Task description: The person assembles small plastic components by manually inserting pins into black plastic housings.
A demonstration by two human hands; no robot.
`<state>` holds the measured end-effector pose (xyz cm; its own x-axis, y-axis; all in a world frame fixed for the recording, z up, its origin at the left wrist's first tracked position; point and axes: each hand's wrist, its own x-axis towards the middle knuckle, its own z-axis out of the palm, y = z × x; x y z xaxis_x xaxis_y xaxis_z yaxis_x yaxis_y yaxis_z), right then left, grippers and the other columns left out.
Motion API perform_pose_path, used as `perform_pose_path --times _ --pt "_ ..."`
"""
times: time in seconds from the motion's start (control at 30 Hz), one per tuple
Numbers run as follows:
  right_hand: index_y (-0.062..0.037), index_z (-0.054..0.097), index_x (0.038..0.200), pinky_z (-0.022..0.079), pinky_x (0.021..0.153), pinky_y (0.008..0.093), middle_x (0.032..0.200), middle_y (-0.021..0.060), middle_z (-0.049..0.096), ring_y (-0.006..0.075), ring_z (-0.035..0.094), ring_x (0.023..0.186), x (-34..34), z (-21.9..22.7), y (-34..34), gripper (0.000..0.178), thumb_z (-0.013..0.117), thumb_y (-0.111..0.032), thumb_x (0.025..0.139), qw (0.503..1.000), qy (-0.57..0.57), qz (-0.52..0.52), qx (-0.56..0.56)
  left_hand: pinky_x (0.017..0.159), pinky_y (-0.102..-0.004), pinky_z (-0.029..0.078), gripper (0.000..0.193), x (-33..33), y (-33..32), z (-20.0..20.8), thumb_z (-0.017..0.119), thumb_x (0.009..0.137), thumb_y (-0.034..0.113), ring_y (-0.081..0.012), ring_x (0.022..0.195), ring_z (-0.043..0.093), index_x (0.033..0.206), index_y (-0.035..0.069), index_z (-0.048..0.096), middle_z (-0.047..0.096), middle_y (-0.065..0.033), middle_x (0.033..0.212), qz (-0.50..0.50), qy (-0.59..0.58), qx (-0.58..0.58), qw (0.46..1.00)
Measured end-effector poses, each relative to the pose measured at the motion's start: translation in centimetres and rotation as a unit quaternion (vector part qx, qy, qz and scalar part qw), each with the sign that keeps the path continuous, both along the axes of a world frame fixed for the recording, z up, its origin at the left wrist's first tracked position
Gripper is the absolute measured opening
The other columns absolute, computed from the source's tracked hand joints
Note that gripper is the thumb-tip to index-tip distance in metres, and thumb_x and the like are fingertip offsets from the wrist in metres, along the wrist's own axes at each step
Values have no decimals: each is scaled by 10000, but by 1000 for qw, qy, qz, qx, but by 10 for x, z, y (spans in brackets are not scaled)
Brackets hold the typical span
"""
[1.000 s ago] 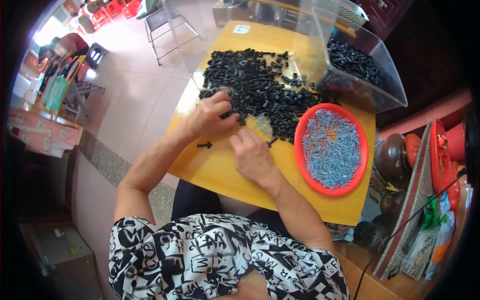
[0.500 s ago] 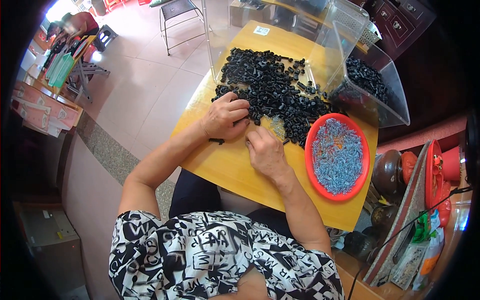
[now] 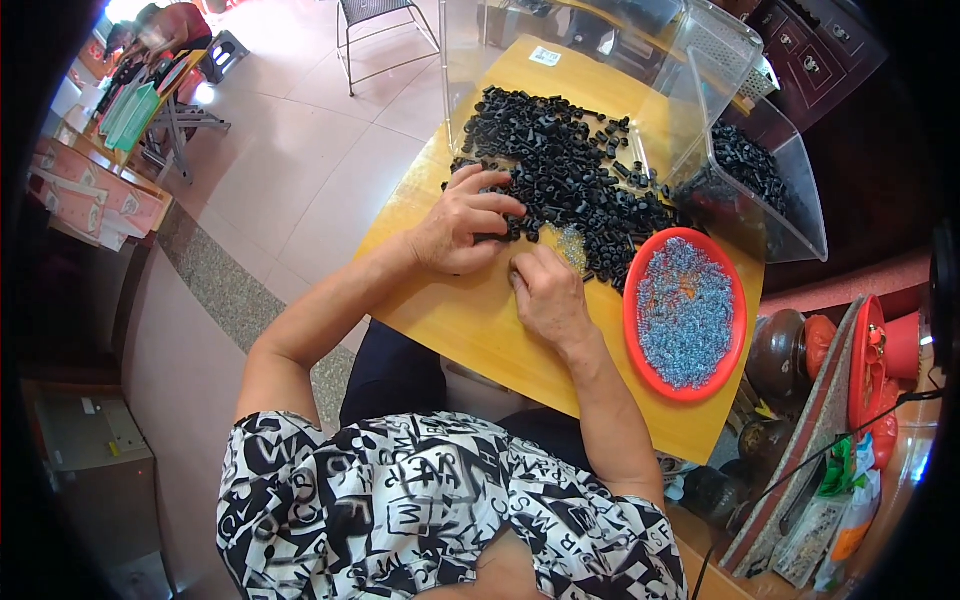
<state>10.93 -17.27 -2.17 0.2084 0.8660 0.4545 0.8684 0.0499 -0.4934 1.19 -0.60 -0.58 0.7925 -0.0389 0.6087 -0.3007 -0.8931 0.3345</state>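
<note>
- The yellow wooden table [image 3: 445,312] stands at an angle before the person, with a white label [image 3: 544,56] near its far edge.
- Pale pink tiles [image 3: 290,170] cover the floor; a chair [image 3: 378,9] stands beyond the table, and another person [image 3: 187,30] bends over a bench at upper left.
- The black parts [image 3: 570,170] lie in a loose heap mid-table, stretching from far left to near right; single pieces point every which way.
- Right of the heap, an oval red tray [image 3: 630,318] holds small silvery pieces [image 3: 690,320], its long axis running away from the person.
- The left hand [image 3: 465,220] lies at the heap's near left edge, fingers apart and bent.
- The right hand [image 3: 552,295] is just beside, fingers curled together; whether they pinch anything cannot be told.
- The left hand covers some parts; a clear bin [image 3: 800,215] shows more black pieces, blurred through its wall.
</note>
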Motion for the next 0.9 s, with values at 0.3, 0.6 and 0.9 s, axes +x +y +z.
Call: perform_pose_path --times 0.3,0.6,0.9 --pt "-30 526 766 445 638 385 755 139 502 320 536 741 -1 2 0 105 589 -16 684 1000 -3 3 -8 957 -356 325 121 -13 5 -11 526 701 13 -264 1164 416 790 -30 596 539 -154 1138 -34 -13 -366 930" --pt "-17 540 846 446 627 371 784 139 538 319 544 720 -2 0 0 138 585 -10 716 999 28 -16 7 691 -255 405 68 -64 -18 -14 558 736 39 -165 787 537 742 -25 580 585 -92 805 230 -51 -326 915" --pt "-11 531 838 438 603 370 765 147 536 322 541 686 2 -4 1 124 584 -6 727 999 50 -10 13 634 -338 398 127 -86 -20 -12 661 607 35 -232 700 502 701 56 579 539 -55 733 178 67 -11 982"
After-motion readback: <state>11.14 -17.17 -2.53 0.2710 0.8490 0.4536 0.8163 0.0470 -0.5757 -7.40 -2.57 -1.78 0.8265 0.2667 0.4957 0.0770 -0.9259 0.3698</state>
